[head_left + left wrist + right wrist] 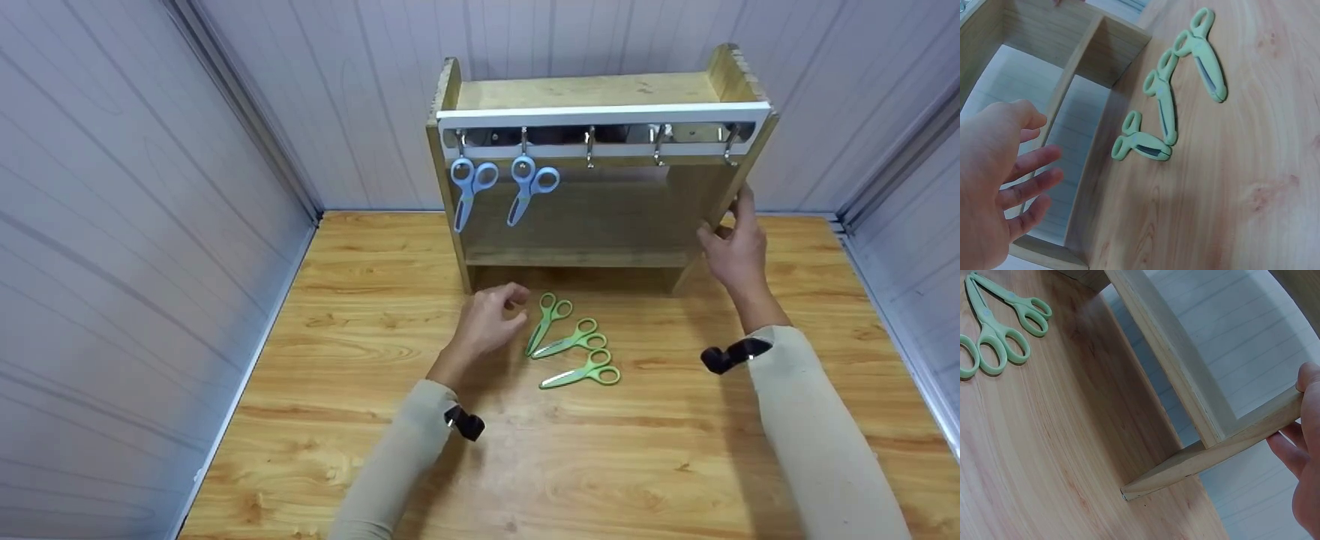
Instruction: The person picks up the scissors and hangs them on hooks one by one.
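Observation:
A wooden shelf (pixel 585 91) stands upright on the wood-grain table. My right hand (pixel 739 251) grips its right side panel (pixel 1213 453), thumb on one face and fingers on the other. Two blue scissors hang by a handle loop: one pair (pixel 466 191) from the leftmost hook, another pair (pixel 526 191) from the second. On the table below lie three green scissors: the nearest to the shelf (pixel 547 324), a middle pair (pixel 574 341) and a front pair (pixel 585 373). Just left of them hovers my left hand (pixel 487 319), holding nothing, its fingers loosely bent.
A white-edged rail (pixel 600 114) with several metal hooks runs along the shelf's upper front. Its middle hook (pixel 590 146) and the two to its right bear nothing. Pale panelled walls (pixel 150 225) enclose the table's back and sides. A black wrist camera (pixel 465 422) sits on each sleeve.

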Motion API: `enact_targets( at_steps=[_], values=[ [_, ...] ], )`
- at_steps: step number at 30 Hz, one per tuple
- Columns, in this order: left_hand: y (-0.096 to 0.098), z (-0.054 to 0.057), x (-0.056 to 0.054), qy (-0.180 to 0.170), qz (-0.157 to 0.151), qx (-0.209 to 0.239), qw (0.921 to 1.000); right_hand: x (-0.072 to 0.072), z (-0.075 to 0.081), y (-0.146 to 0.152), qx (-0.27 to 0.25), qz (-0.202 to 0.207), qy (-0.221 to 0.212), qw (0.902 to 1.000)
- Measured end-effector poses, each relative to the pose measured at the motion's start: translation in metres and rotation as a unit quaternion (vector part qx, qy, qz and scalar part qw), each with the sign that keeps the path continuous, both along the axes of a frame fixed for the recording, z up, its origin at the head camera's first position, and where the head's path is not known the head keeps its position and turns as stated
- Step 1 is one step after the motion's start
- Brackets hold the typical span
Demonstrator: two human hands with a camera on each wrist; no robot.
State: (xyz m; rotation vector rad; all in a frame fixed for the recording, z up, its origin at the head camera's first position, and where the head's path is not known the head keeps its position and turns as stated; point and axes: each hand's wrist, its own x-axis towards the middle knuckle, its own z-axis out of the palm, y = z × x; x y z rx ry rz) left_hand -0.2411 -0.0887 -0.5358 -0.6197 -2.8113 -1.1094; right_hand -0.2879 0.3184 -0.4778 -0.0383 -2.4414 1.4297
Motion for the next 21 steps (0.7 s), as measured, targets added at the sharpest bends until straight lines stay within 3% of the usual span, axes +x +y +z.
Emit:
enact_targets(
  at_steps=[13,21],
  values=[
    [0.013,-0.006,0.000,-0.057,-0.016,-0.057,0.9966,-0.002,-0.001,0.001,-0.006,0.002,-0.015,0.9999],
    [0.019,-0.010,0.002,-0.055,-0.021,-0.108,0.9924,0.000,-0.001,-0.002,-0.009,-0.004,0.014,0.9999]
  ],
)
